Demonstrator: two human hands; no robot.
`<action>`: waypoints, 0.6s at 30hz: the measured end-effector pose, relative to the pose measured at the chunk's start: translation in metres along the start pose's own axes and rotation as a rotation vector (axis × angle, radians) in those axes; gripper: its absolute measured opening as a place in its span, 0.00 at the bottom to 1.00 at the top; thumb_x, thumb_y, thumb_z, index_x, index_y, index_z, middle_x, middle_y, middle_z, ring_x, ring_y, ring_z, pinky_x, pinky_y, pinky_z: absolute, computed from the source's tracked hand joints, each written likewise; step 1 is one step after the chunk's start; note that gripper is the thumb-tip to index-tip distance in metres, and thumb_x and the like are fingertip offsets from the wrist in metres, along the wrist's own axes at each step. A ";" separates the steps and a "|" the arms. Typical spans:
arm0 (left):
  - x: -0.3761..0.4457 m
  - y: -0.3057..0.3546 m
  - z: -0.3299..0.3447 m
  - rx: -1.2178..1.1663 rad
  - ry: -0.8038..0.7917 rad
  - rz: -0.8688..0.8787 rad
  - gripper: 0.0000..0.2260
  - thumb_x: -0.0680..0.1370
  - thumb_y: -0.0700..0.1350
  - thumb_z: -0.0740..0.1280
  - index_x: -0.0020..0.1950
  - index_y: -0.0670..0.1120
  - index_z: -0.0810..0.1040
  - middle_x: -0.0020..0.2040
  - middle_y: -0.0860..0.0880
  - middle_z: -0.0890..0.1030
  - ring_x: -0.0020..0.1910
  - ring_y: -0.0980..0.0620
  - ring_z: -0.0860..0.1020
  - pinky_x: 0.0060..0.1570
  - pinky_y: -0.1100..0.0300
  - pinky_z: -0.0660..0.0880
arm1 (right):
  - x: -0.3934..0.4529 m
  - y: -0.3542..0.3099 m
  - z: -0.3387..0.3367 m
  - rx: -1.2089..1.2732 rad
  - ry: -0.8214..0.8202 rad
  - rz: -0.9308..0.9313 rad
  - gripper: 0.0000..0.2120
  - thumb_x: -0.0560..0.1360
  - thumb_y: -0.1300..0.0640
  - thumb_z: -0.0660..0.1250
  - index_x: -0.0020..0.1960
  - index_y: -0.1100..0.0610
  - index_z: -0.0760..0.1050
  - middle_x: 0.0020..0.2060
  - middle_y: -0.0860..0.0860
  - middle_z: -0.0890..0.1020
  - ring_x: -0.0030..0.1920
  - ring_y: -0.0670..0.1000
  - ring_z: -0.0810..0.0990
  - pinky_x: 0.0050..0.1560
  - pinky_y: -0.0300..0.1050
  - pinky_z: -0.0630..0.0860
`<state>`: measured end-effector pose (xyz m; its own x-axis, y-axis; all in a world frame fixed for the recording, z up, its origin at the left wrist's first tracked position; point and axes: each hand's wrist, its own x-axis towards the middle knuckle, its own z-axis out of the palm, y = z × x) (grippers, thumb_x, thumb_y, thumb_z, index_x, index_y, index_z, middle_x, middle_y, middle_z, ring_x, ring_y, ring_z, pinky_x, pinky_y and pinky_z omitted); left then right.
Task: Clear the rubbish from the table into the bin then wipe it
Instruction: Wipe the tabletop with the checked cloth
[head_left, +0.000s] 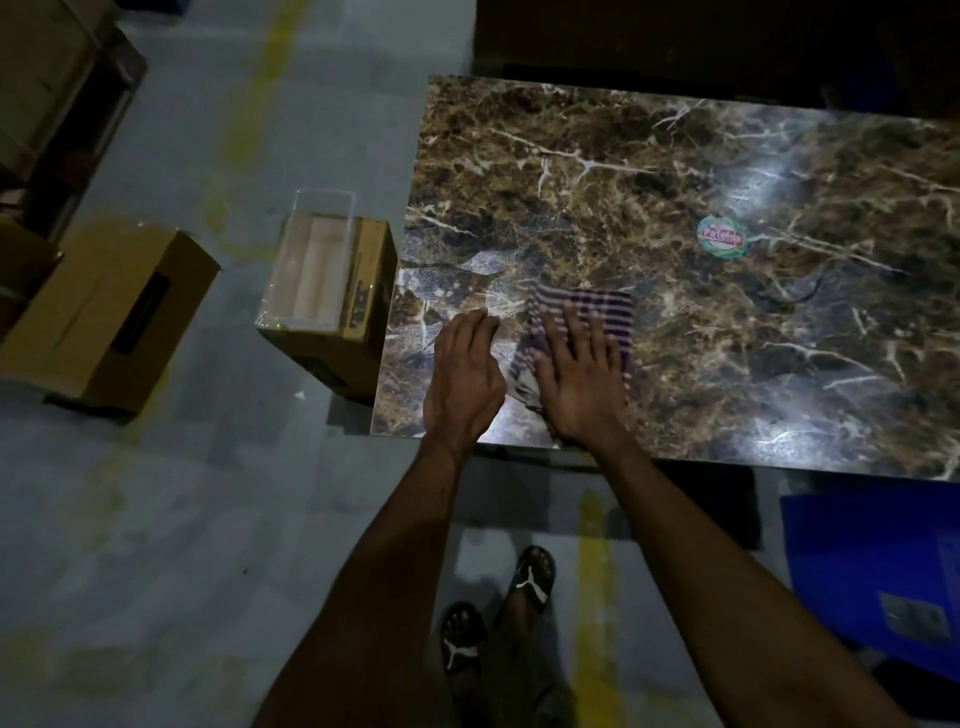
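Right hand (576, 384) lies flat, fingers spread, pressing the striped cloth (597, 312) onto the tabletop (779, 364) close to the near edge, toward the near-left corner. Grip: no pinch, palm down on the fabric. Left hand (462, 379) rests just beside it on bare surface, fingers straight, holding nothing. Cloth extends away from the right palm toward the far edge; the unwiped expanse lies to the right and beyond. Judgement: wiping stage, right hand leads the stroke. A round sticker (721, 237) sits farther out. Clear bin (311, 270) stands on a cardboard box (363, 322) off the left edge.
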<state>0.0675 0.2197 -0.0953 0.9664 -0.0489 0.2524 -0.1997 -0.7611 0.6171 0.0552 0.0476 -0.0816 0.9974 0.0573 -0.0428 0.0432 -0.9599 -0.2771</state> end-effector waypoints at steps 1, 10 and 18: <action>0.000 -0.002 0.001 -0.011 -0.003 0.001 0.21 0.76 0.35 0.61 0.70 0.39 0.75 0.68 0.40 0.76 0.69 0.41 0.72 0.72 0.42 0.67 | -0.002 -0.007 0.003 -0.003 -0.012 -0.041 0.30 0.85 0.40 0.44 0.85 0.47 0.51 0.84 0.52 0.53 0.83 0.60 0.49 0.80 0.61 0.51; 0.000 0.005 -0.006 0.131 -0.051 0.116 0.19 0.77 0.40 0.60 0.67 0.43 0.76 0.68 0.44 0.75 0.70 0.43 0.71 0.71 0.43 0.66 | -0.068 0.036 -0.010 -0.015 -0.018 -0.072 0.27 0.86 0.42 0.49 0.84 0.41 0.50 0.84 0.46 0.52 0.84 0.54 0.49 0.80 0.57 0.52; -0.001 0.003 -0.002 0.215 -0.058 0.163 0.18 0.81 0.44 0.62 0.70 0.48 0.75 0.70 0.50 0.75 0.71 0.50 0.71 0.74 0.43 0.62 | -0.033 0.007 0.004 -0.031 0.030 -0.078 0.28 0.86 0.42 0.48 0.84 0.47 0.54 0.84 0.51 0.55 0.83 0.59 0.51 0.79 0.61 0.55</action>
<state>0.0656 0.2184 -0.0920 0.9331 -0.2148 0.2883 -0.3207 -0.8597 0.3975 0.0220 0.0401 -0.0862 0.9922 0.1248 0.0065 0.1225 -0.9609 -0.2484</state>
